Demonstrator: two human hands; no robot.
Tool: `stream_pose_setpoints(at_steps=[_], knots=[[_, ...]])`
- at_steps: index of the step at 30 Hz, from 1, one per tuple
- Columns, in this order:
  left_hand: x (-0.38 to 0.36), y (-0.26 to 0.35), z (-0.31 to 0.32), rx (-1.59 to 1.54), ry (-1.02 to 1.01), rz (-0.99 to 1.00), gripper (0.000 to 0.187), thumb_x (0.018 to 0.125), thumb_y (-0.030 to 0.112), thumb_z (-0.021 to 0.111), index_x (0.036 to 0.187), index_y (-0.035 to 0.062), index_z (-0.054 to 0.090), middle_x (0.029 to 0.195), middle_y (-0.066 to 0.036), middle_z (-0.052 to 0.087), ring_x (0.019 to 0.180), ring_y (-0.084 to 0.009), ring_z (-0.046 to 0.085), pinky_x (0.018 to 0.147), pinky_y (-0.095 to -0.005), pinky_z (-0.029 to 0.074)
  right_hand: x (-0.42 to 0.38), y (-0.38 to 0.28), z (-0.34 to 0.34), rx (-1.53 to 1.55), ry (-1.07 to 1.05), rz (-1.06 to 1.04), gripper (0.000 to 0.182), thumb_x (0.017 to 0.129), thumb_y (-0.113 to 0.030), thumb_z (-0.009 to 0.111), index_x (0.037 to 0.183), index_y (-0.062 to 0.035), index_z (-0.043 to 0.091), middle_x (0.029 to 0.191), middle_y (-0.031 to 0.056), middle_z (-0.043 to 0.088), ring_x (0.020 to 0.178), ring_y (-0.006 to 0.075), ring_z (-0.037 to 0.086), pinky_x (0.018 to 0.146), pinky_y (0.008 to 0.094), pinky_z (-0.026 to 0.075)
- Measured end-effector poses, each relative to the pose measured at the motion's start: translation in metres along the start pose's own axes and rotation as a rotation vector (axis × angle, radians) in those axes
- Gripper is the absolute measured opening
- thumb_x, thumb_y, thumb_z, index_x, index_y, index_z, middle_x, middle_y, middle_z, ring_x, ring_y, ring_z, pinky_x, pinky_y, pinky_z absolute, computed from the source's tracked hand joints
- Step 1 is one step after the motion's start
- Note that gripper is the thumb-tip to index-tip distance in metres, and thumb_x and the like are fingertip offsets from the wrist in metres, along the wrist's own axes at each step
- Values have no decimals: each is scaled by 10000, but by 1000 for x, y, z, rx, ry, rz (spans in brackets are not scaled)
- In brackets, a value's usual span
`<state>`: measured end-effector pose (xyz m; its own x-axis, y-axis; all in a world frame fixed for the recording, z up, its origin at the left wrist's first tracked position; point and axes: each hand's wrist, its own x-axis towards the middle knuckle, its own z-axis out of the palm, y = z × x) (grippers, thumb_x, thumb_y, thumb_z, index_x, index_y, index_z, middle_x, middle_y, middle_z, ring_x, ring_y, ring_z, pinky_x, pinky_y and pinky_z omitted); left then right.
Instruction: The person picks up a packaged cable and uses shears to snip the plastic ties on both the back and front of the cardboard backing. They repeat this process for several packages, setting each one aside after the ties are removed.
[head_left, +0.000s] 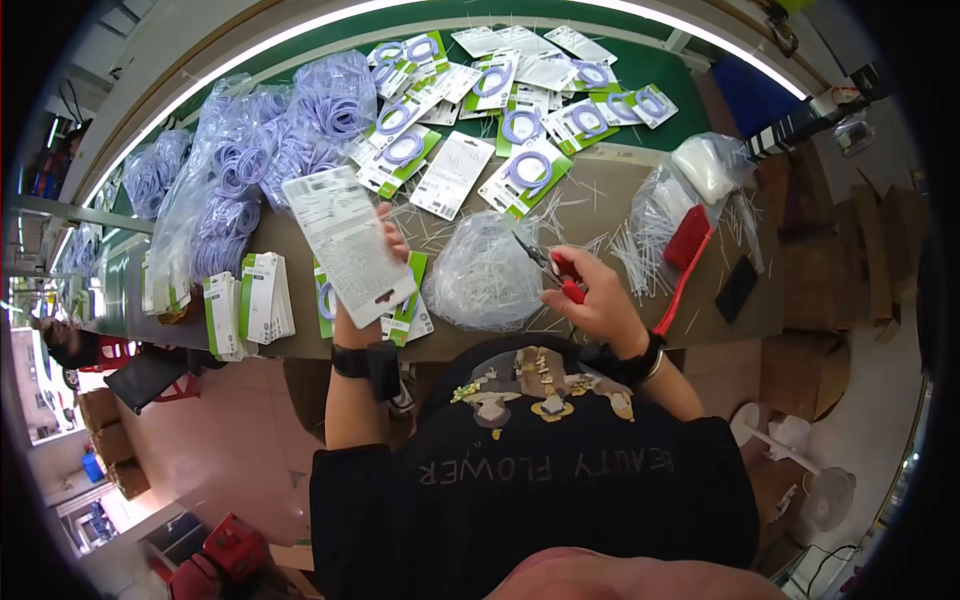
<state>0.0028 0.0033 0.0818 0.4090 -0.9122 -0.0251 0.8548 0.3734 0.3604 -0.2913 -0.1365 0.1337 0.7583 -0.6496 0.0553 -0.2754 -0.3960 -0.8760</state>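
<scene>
My left hand is closed around the edge of a white printed packaging card, its text side facing up. Most of that palm is hidden behind the card. In my right hand is a pair of red-handled cutting pliers, jaws pointing up and left. The pliers' tips are over the edge of a clear plastic bag of thin white strips, which lies between my hands. Beneath the held card, another green and white card with a lilac cable lies on the table.
Bagged lilac cable coils are heaped at left, with stacked cards in front. Many carded cables spread across the back. At right are a bag of white strips, a red brush-like object and a black phone-like slab.
</scene>
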Motion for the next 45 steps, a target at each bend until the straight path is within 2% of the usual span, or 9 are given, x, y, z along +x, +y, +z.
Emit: stream_pose_setpoints(at_steps=[3, 11, 14, 28, 31, 32, 35, 43, 45], knots=[[-33, -33, 44, -128, 117, -237, 588, 948, 354, 468, 1327, -76, 336, 1031, -155, 540, 905, -226, 554, 784, -330, 506, 4, -16, -13, -252, 43, -326, 471, 726, -183, 736, 1133, -31, 554, 1025, 120, 606, 934, 261, 589, 836, 362, 452], [-60, -63, 59, -187, 121, -446, 735, 907, 457, 486, 1351, -95, 290, 1074, -200, 524, 1019, -302, 559, 870, -425, 526, -5, -14, -18, -516, -35, -352, 515, 635, -140, 726, 1117, -55, 566, 1043, 88, 601, 968, 274, 561, 868, 400, 409], [-58, -62, 60, -194, 2, -574, 788, 893, 499, 490, 1363, -94, 272, 1078, -226, 514, 1019, -314, 559, 904, -440, 508, -4, -15, -16, -508, -42, -365, 509, 637, -142, 730, 1112, -57, 567, 1042, 86, 600, 968, 269, 561, 870, 398, 408], [-57, -74, 54, -341, -37, -584, 821, 882, 492, 515, 1360, -118, 243, 1124, -258, 472, 1096, -347, 505, 982, -477, 442, -8, -15, -16, -543, -33, -379, 504, 636, -139, 740, 1104, -57, 570, 1024, 83, 599, 957, 263, 560, 869, 392, 407], [-56, -74, 55, -382, 0, -605, 814, 882, 483, 517, 1368, -107, 237, 1140, -256, 458, 1101, -357, 499, 980, -497, 438, -7, -3, -15, -498, -280, -167, 504, 640, -129, 738, 1111, -58, 573, 1014, 81, 598, 952, 262, 560, 865, 393, 409], [-56, -73, 54, -381, -4, -612, 810, 880, 474, 523, 1375, -96, 229, 1148, -256, 451, 1100, -362, 499, 978, -508, 435, -5, -2, -15, -499, -274, -170, 504, 640, -129, 738, 1111, -58, 573, 1014, 81, 598, 952, 262, 560, 865, 393, 409], [-56, -76, 54, -383, -11, -629, 805, 876, 456, 535, 1390, -74, 215, 1164, -255, 436, 1099, -374, 498, 973, -532, 431, 1, -8, -19, -410, 39, -303, 510, 640, -120, 737, 1120, -63, 575, 1008, 76, 597, 945, 258, 560, 875, 393, 404], [-55, -80, 64, -396, -26, -712, 862, 845, 472, 574, 1411, -40, 174, 1160, -268, 404, 1082, -383, 465, 921, -561, 458, 18, -16, -16, -596, 104, -410, 519, 639, -120, 735, 1129, -62, 576, 1013, 69, 597, 945, 250, 555, 898, 388, 390], [-57, -80, 68, -427, -42, -709, 816, 864, 415, 566, 1416, -36, 169, 1175, -266, 401, 1099, -387, 483, 950, -556, 442, 18, -16, -16, -603, 103, -417, 519, 640, -122, 734, 1130, -61, 576, 1013, 69, 597, 946, 249, 554, 898, 387, 390]])
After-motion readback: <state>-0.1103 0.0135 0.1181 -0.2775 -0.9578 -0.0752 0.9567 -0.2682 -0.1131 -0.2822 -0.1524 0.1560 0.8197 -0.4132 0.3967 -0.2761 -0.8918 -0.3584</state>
